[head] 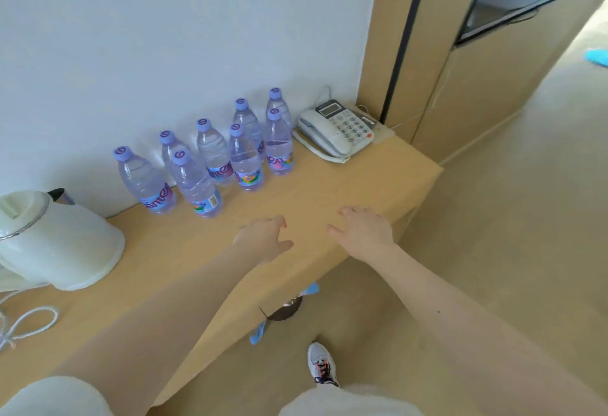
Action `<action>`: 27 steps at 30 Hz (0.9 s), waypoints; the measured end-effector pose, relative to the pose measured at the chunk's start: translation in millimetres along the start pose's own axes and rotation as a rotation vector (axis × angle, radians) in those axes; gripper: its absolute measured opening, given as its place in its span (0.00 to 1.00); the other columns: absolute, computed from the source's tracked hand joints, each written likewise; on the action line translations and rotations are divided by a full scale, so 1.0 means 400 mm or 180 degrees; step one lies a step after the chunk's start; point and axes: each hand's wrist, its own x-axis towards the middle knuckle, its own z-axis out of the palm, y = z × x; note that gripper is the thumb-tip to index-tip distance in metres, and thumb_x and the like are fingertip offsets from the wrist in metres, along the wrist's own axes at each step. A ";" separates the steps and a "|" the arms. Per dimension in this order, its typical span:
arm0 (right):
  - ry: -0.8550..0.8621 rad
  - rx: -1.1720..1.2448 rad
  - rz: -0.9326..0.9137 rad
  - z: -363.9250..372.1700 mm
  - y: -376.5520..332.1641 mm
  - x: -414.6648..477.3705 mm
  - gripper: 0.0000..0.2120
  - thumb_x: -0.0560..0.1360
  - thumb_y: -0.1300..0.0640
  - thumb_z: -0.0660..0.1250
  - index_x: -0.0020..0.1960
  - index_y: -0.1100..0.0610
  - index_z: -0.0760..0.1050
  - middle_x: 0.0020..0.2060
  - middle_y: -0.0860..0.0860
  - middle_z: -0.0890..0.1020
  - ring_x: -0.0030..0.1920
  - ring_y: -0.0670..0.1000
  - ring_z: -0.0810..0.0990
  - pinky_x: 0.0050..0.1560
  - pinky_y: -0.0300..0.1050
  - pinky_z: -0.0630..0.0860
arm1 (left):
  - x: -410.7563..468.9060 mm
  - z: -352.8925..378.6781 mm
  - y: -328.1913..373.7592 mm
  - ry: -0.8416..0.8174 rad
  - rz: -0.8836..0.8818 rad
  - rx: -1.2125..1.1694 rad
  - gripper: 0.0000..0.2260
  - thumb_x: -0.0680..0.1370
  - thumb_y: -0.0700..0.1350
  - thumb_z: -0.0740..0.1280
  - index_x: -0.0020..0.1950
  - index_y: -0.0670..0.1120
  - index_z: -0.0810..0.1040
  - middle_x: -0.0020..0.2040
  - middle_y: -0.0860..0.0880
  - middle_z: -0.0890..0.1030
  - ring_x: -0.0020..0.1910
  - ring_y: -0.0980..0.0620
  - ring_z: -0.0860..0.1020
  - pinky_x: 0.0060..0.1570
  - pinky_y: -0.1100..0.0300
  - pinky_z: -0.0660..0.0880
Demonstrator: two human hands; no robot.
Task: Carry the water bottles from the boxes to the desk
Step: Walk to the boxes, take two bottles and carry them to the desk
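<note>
The left hand (263, 239) hovered just above the pale wooden counter (329, 185) with its fingers loosely spread and nothing in them, and the right hand (363, 231) hung beside it near the counter's front edge, equally relaxed and empty. Beyond both hands, apart from them and nearer the left one, eight clear plastic water bottles (245, 159) with lilac caps stood upright in a loose double row against the white wall (164, 37). They looked full, so each would probably feel fairly heavy for its size, with thin, smooth walls that give under a squeeze; a wrap round the body above the label, or round the neck under the cap, seemed the safest hold. A white corded telephone (339, 129) sat just right of the row, and a cream electric kettle (56, 238) stood at the far left. No boxes were in view.
</note>
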 end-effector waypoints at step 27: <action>0.0239 0.0547 0.2491 0.064 1.075 -0.744 0.24 0.81 0.41 0.55 0.70 0.54 0.67 0.63 0.54 0.75 0.64 0.57 0.73 0.59 0.50 0.69 | -0.150 0.326 1.300 -0.0671 0.2528 0.1144 0.21 0.79 0.58 0.62 0.68 0.50 0.67 0.60 0.49 0.77 0.55 0.49 0.76 0.53 0.52 0.76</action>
